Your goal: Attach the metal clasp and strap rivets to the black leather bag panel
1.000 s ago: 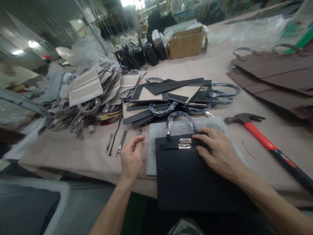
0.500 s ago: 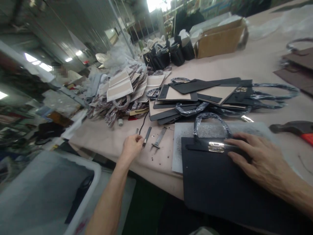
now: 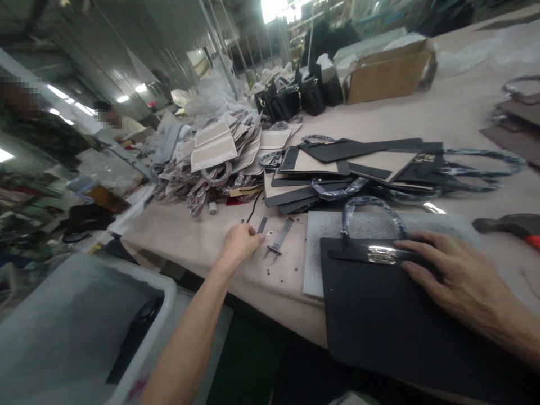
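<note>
A black bag panel (image 3: 379,315) lies partly on a grey slab (image 3: 314,270) and overhangs the table's front edge. It carries a plastic-wrapped handle (image 3: 373,203) and a shiny metal clasp (image 3: 381,255). My right hand (image 3: 451,270) rests on the panel beside the clasp, fingers stretched out. Farther left, my left hand (image 3: 242,243) is at the tabletop with its fingertips pressed together; what they pinch is hidden. Just beyond those fingertips lies a dark flat strip (image 3: 262,225). A pronged metal tool like a caliper (image 3: 280,239) lies to its right.
Stacked black panels (image 3: 358,163) lie behind the slab, with beige panels (image 3: 215,146) piled to their left. A hammer (image 3: 506,223) is at right. Black bags (image 3: 312,93) and a cardboard box (image 3: 388,73) stand farther back. Below left is a white bin (image 3: 169,292). Other people are in the background.
My left hand has shifted slightly right and turned, its fingertips now nearer the pronged tool. My right hand stays on the panel. The view has swung a little left.
</note>
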Motion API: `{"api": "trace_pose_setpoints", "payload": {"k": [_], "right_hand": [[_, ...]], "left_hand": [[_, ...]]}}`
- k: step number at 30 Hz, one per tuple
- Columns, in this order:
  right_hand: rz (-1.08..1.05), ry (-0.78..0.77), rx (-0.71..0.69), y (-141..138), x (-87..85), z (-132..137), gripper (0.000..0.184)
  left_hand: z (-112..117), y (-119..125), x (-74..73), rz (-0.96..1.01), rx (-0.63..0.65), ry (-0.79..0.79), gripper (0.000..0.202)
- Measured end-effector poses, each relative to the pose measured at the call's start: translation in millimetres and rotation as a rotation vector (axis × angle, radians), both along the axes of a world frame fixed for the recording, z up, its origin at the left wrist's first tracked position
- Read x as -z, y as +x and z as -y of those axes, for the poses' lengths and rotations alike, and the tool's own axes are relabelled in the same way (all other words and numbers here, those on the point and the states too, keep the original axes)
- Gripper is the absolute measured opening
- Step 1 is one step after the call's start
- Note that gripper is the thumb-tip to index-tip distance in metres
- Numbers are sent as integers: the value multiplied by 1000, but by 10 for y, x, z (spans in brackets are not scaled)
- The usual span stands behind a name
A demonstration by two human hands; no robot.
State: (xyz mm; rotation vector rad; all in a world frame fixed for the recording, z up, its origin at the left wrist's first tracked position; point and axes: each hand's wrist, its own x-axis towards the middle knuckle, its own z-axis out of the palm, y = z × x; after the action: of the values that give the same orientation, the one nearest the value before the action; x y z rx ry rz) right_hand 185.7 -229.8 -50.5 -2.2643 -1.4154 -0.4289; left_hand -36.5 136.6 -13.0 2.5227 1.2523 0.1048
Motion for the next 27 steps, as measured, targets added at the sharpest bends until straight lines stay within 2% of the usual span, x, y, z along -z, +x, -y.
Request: {"api": "trace_pose_setpoints", "payload": {"k": [5,10,12,15,17,21,24,27], "right_hand": [[-60,-10,37,-86,-48,14,42],[-102,-18,58,-172,-126,-1,38],[-118,-16,65,-191,-146,-7,37],[-128,-14,68,-204,-156,-9,36],[-126,-11,71,-206,-152,-8,36],[-126,-16,79,-198,-136,0,36],[-124,-7,62,-181,-118,7,36],[-112,19,46,-146,-87,10,38]], "left_hand": [[-66,199,7,-71,12,-112,24],[-134,109,1,-7,23,-312,20],[-110,17,-16,161,8,-451,25],[35,-73,-46,571,-107,-717,47],[215,-57,-60,773,-153,-847,62],[648,133,-69,993,-104,-1060,78],[792,269,-67,1063,-73,-1044,73],[621,273,-57,988,-69,-842,62]]}}
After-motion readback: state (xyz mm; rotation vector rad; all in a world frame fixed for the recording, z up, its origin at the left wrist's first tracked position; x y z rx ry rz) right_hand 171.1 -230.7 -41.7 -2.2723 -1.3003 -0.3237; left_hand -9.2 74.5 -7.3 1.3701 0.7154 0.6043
